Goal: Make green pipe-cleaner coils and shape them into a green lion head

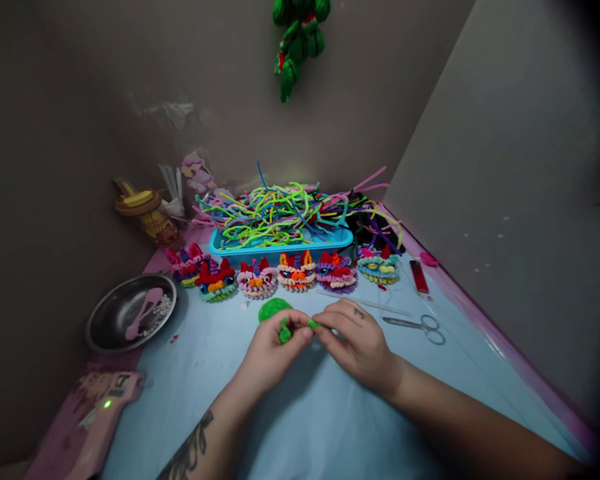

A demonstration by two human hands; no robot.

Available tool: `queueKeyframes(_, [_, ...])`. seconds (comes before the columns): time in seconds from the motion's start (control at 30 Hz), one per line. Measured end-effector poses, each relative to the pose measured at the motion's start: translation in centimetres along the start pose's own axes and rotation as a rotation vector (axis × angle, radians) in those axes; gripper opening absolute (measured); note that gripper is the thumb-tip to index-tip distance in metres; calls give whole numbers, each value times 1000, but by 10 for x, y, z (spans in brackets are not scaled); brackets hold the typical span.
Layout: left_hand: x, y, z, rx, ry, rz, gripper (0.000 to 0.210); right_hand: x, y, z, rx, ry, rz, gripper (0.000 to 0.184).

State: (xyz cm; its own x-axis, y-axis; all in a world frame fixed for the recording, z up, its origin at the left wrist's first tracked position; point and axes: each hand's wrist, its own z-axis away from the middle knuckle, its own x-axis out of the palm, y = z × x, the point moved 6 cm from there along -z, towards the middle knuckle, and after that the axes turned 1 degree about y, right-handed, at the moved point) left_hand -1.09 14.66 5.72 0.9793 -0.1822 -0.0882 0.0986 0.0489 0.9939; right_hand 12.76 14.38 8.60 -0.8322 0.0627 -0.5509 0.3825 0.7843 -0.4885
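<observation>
Both my hands meet over the blue table cover, pinching a short green pipe cleaner. One curled end of it shows inside the curve of my left hand, whose thumb and index finger are pressed together. My right hand is closed at the fingertips on the other end, right beside the left fingertips. Just behind my left hand is a rounded green fuzzy piece, partly hidden by the fingers; whether it joins the held pipe cleaner I cannot tell.
Behind stands a blue tray heaped with coloured pipe cleaners, fronted by several fuzzy animal heads. Scissors lie right. At left are a metal bowl with beads and a pink scoop, and a pink device with a green light.
</observation>
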Motion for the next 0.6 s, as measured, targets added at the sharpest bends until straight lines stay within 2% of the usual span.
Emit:
queueKeyframes(0.13, [-1,4,2,75,47,-201,9,3,1,-1,36,-21,5,14])
queueKeyframes(0.23, [0,10,6,239,71,-435,8,6,2,0,70,-48,12,8])
queueKeyframes(0.33, [3,16,12,442,118,-705,15,8,5,1,110,-68,1,9])
queueKeyframes(0.4, [3,18,14,527,159,-855,17,10,8,1,151,-83,-20,10])
queueKeyframes(0.5, [2,17,13,510,150,-888,21,12,11,1,206,-90,-65,8])
queueKeyframes(0.6, [-1,11,9,379,86,-767,23,15,12,0,201,-115,-94,15])
